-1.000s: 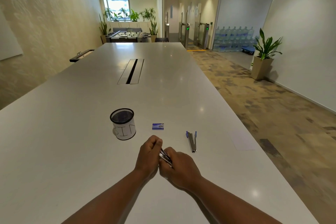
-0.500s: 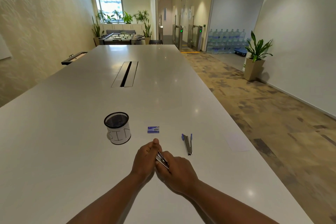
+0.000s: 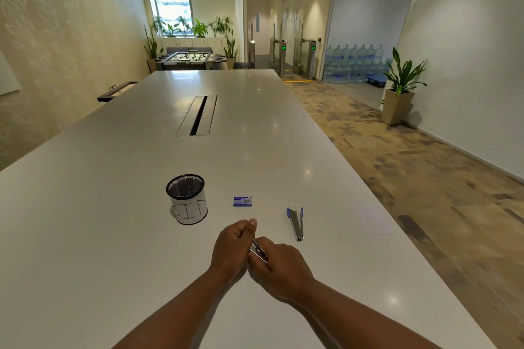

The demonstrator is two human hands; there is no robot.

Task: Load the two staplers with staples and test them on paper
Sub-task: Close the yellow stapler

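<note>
Low in the middle of the frame, both hands meet over the white worktop (image 3: 113, 235) around a small metal stapler (image 3: 258, 251). The left hand (image 3: 231, 249) has its fingers curled in a closed grip on the stapler's upper-left end, thumb tip raised toward the top of the frame. The right hand (image 3: 279, 266) curls round the lower-right end, knuckles up. Only a short silver stretch of the stapler shows between the two hands; its long axis runs diagonally, from upper left down to lower right. Whether it is opened or closed cannot be told, since the hands cover most of it.

To the right of the hands, apart from them, a second stapler (image 3: 295, 223) lies on the worktop, swung open into a narrow V. Its two blue-tipped arms point toward the top of the frame and its hinge end points down toward the viewer, so its long axis runs nearly straight up and down the picture.

Above the hands, a small blue staple box (image 3: 242, 201) lies flat. Left of it stands a black mesh cup (image 3: 188, 198) wrapped in white paper lettered "BIN". Near the worktop's right edge lies a pale sheet of paper (image 3: 371, 219), well apart from both staplers.
</note>
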